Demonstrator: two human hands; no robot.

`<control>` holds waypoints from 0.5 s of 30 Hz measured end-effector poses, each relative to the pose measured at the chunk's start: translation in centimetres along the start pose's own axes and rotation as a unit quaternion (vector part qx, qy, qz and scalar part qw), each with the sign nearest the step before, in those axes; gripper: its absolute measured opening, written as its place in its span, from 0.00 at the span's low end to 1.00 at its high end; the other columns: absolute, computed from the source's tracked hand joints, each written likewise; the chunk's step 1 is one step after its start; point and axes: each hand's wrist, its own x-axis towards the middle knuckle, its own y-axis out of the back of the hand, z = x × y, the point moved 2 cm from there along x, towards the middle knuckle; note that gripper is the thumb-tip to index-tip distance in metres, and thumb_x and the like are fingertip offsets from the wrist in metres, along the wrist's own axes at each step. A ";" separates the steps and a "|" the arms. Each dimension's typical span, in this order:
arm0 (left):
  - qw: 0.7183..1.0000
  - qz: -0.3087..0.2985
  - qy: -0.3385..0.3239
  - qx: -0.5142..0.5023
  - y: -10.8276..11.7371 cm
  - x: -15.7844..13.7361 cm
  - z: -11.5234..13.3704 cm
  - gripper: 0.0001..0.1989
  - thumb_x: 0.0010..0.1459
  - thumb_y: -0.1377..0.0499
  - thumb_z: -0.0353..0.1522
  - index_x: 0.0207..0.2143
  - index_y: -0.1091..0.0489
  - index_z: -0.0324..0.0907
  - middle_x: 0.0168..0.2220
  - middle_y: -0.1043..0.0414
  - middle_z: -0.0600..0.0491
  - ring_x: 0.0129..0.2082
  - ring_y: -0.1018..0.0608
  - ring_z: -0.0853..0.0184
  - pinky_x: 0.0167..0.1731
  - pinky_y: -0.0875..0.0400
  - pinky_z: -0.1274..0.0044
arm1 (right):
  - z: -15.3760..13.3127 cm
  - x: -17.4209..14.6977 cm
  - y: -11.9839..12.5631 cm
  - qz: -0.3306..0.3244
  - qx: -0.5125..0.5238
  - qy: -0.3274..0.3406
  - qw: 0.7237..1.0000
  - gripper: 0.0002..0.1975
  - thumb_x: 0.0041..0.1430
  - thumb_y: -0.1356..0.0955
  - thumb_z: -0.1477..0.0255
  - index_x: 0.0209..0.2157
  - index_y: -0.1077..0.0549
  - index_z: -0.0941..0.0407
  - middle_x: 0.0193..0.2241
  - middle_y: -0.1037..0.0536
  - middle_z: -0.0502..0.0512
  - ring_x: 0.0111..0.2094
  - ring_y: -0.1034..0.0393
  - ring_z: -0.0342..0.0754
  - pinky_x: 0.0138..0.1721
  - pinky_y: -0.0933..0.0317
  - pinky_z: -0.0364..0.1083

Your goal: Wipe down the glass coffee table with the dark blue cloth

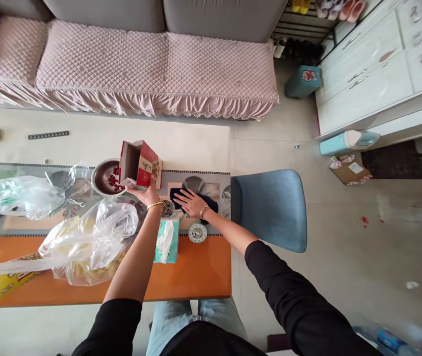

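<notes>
My left hand [145, 194] grips a red cardboard box [152, 165] by its near lower edge. The box is tilted, its open side facing left, and part of it overlaps the metal bowl [98, 179] holding small red pieces. Fingers spread, my right hand [192, 202] lies flat on a dark cloth [211, 201] on the grey patterned table runner [166, 178]. A green tissue pack [174, 242] with a white tissue sticking out is between my forearms. Close to my right wrist is a round white patterned dish or lid [197, 232].
Clear plastic bags [95, 232] crowd the table's left side, beside a yellow tub [6, 287]. A blue chair [273, 210] stands against the right end of the orange table [203, 269]. Beyond the table is a pink-covered sofa [151, 64]; a blue bin [303, 81] stands near the cabinets.
</notes>
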 end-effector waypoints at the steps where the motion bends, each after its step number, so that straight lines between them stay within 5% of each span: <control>1: 1.000 0.008 -0.009 -0.013 -0.1 0.3 0.1 0.37 0.58 0.36 0.35 0.64 0.53 0.44 0.64 0.43 0.38 0.60 0.30 0.60 0.61 0.34 0.65 | 0.1 0.0 0.0 0.003 0.001 0.002 1.000 0.29 0.70 0.40 0.71 0.70 0.46 0.57 0.71 0.49 0.60 0.72 0.59 0.61 0.70 0.60 0.64; 8: 0.999 0.020 -0.036 -0.015 0.2 0.7 1.1 0.21 0.60 0.38 0.37 0.54 0.36 0.42 0.51 0.26 0.44 0.50 0.22 0.61 0.53 0.26 0.66 | 0.4 0.1 0.0 0.038 0.009 0.012 0.999 0.28 0.70 0.40 0.70 0.68 0.43 0.57 0.70 0.46 0.60 0.71 0.56 0.61 0.69 0.58 0.64; 15: 0.997 -0.020 -0.048 -0.053 -2.4 0.0 4.7 0.23 0.58 0.36 0.38 0.54 0.32 0.40 0.49 0.24 0.45 0.51 0.22 0.61 0.53 0.25 0.66 | 0.3 0.0 0.7 0.036 0.011 0.000 0.999 0.28 0.69 0.40 0.71 0.68 0.43 0.55 0.70 0.45 0.57 0.72 0.57 0.58 0.70 0.58 0.63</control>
